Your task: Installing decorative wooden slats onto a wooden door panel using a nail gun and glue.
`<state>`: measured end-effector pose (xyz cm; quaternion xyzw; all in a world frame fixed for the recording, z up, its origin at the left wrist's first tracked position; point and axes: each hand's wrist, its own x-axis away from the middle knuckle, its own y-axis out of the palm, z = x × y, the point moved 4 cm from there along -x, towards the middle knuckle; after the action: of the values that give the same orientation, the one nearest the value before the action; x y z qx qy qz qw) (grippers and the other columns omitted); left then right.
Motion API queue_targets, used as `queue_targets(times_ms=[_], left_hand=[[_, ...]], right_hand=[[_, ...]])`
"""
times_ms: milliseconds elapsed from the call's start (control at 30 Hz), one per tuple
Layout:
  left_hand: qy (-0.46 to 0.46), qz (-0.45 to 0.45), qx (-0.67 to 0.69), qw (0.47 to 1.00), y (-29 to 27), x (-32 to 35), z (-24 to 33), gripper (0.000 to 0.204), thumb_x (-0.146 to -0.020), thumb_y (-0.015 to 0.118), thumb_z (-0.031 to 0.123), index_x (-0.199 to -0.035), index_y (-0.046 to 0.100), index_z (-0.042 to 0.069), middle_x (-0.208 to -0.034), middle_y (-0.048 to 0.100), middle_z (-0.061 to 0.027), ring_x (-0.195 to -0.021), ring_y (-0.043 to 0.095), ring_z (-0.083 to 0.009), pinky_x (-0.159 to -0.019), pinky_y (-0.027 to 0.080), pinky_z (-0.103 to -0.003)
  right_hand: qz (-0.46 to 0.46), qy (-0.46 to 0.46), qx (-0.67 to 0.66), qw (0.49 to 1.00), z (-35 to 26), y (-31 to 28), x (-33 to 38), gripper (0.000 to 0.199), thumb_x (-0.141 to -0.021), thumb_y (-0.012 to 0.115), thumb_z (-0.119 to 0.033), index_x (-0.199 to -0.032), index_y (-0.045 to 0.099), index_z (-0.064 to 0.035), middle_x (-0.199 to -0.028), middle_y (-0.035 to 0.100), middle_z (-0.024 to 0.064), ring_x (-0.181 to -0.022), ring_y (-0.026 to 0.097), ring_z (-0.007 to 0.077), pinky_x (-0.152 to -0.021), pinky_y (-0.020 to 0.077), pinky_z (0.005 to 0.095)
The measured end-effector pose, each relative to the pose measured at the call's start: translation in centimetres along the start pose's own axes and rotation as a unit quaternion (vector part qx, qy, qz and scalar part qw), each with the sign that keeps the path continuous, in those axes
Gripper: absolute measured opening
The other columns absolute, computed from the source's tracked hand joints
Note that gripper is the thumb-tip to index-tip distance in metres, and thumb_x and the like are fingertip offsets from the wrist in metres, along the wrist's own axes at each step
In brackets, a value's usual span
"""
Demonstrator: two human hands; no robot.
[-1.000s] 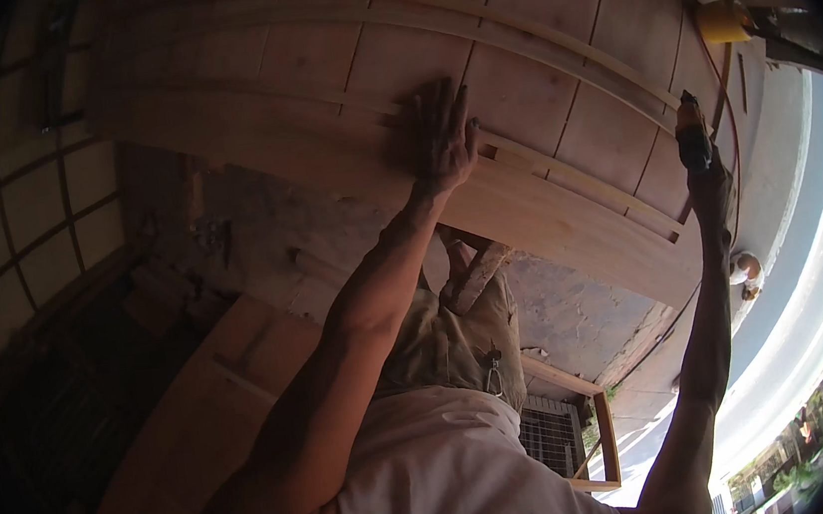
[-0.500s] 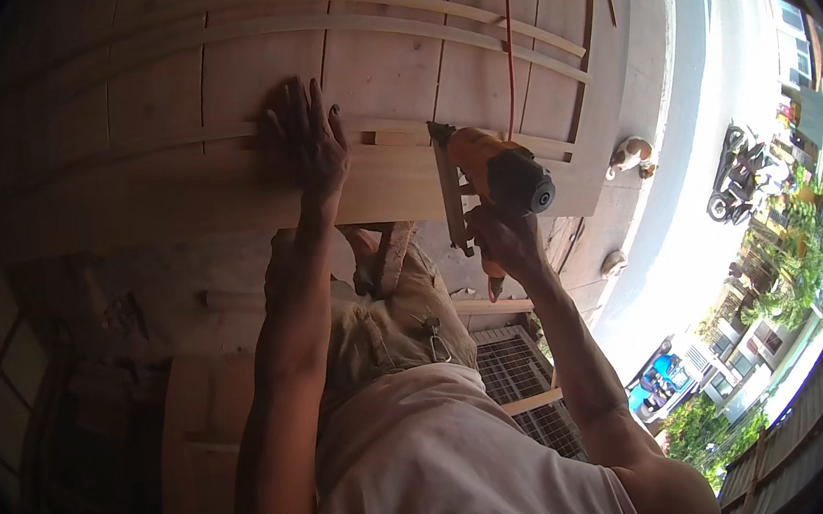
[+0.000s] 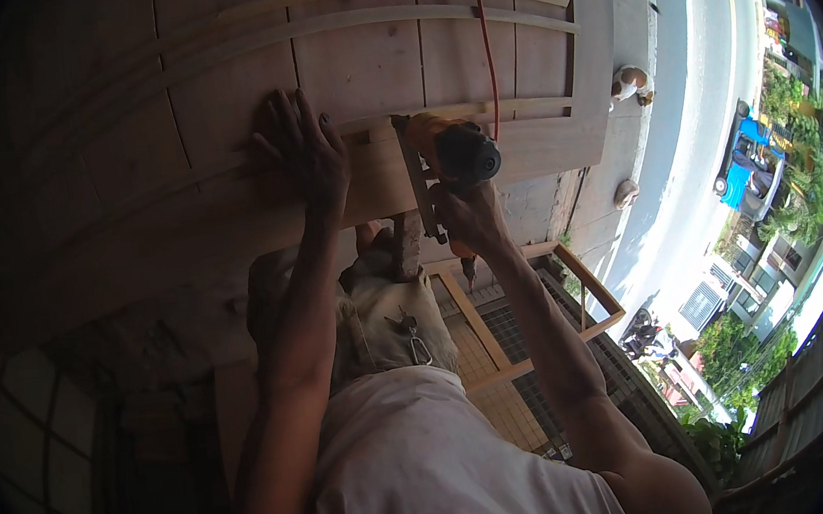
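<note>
My right hand (image 3: 467,215) is wrapped round the handle of an orange and black nail gun (image 3: 436,142). The gun's nose rests at a thin wooden strip (image 3: 526,104) near the close edge of a large wooden panel (image 3: 366,61). From the gun a red air hose (image 3: 489,58) runs away over the panel. To the left of the gun, my left hand (image 3: 311,155) lies on the panel's edge with its fingers spread. It holds nothing.
Two more long strips (image 3: 357,24) lie across the panel's far side. Below right stands a wooden frame (image 3: 504,376) over mesh. A brown and white dog (image 3: 632,83) lies beside the sunlit road, where a blue vehicle (image 3: 746,172) shows. Keys (image 3: 407,326) hang at my waist.
The nail gun in my right hand has shifted left along the strip. My view has turned a little, showing more of the wooden frame. Vehicles on the road have changed place.
</note>
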<state>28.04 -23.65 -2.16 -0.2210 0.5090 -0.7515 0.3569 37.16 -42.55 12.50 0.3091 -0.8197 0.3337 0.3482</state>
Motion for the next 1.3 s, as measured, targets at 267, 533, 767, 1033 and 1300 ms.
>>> queue_targets(times_ms=[267, 533, 767, 1033, 1300], left_hand=[[0.006, -0.003, 0.021, 1.0, 0.0, 0.0, 0.0, 0.052, -0.113, 0.049, 0.029, -0.16, 0.051, 0.007, -0.173, 0.037, -0.0205, -0.162, 0.034, -0.0367, -0.13, 0.014, -0.07], [-0.005, 0.002, 0.021, 1.0, 0.4, 0.0, -0.4, 0.051, -0.112, 0.052, 0.03, -0.159, 0.053, 0.011, -0.173, 0.038, -0.0198, -0.161, 0.034, -0.0362, -0.129, 0.015, -0.071], [-0.004, 0.0, 0.04, 0.999, 0.5, -0.1, 0.0, 0.052, -0.112, 0.052, 0.031, -0.161, 0.051, 0.012, -0.173, 0.037, -0.0194, -0.162, 0.034, -0.0355, -0.129, 0.015, -0.071], [0.017, 0.018, 0.042, 0.999, 0.4, 0.7, -0.5, 0.052, -0.114, 0.049, 0.031, -0.162, 0.049, 0.011, -0.173, 0.037, -0.0208, -0.162, 0.033, -0.0366, -0.129, 0.014, -0.071], [0.043, 0.052, -0.011, 0.998, 0.8, 0.4, -1.1, 0.051, -0.113, 0.049, 0.028, -0.161, 0.049, 0.01, -0.171, 0.04, -0.0196, -0.16, 0.036, -0.0378, -0.129, 0.018, -0.071]], right_hand=[[-0.016, 0.005, 0.048, 0.999, 1.4, 0.3, -1.5, 0.036, -0.1, 0.066, -0.028, -0.116, 0.071, 0.0041, -0.089, 0.071, 0.0059, -0.069, 0.067, 0.0098, -0.059, 0.0533, 0.0288], [-0.003, -0.04, 0.031, 0.999, 1.4, 1.3, -0.8, 0.038, -0.1, 0.064, -0.032, -0.119, 0.073, -0.0003, -0.09, 0.072, 0.0068, -0.068, 0.067, 0.0113, -0.059, 0.0532, 0.029], [0.055, -0.026, 0.111, 0.992, 2.3, 1.9, -2.0, 0.031, -0.099, 0.061, -0.031, -0.106, 0.073, -0.0026, -0.079, 0.065, 0.0049, -0.07, 0.065, 0.0119, -0.059, 0.0516, 0.0331], [-0.012, 0.012, -0.027, 0.999, -4.7, -2.4, 0.3, 0.045, -0.102, 0.064, -0.044, -0.108, 0.069, -0.0005, -0.08, 0.063, 0.0028, -0.078, 0.064, 0.0081, -0.065, 0.0513, 0.0283], [0.038, -0.444, 0.184, 0.876, -18.5, -2.1, -10.1, 0.069, -0.103, 0.072, -0.031, -0.162, 0.039, -0.019, -0.104, 0.068, 0.0139, -0.082, 0.071, 0.0227, -0.07, 0.0601, 0.0394]])
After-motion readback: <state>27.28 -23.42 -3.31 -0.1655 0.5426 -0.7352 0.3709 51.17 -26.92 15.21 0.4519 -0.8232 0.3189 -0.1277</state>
